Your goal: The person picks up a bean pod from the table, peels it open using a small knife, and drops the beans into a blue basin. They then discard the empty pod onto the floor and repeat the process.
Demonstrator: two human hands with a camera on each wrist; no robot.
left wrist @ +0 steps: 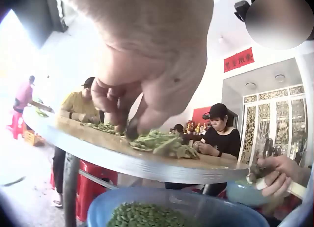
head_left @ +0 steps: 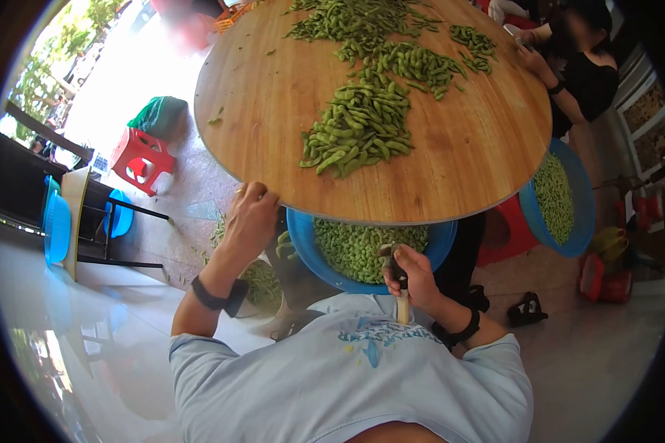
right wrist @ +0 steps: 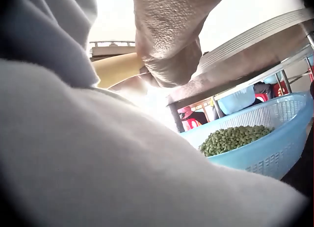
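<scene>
My left hand (head_left: 253, 215) is at the near left edge of the round wooden table (head_left: 273, 140), fingers bent; in the left wrist view the hand (left wrist: 147, 85) has its fingertips down beside green pods (left wrist: 164, 142), and nothing held can be made out. My right hand (head_left: 415, 277) grips a tool with a dark upper part and a pale handle (head_left: 403, 308), upright before my shirt, over the near rim of a blue basin (head_left: 297, 240) of shelled beans (head_left: 362, 247). In the right wrist view the right hand (right wrist: 169, 40) shows only partly, its fingers mostly hidden.
Heaps of pods (head_left: 362, 125) lie across the table's middle and far side. A second blue basin (head_left: 585, 192) of beans stands at the right, near a seated person in black (head_left: 587, 66). A red stool (head_left: 144, 164) and a container of pods (head_left: 262, 284) are at the left.
</scene>
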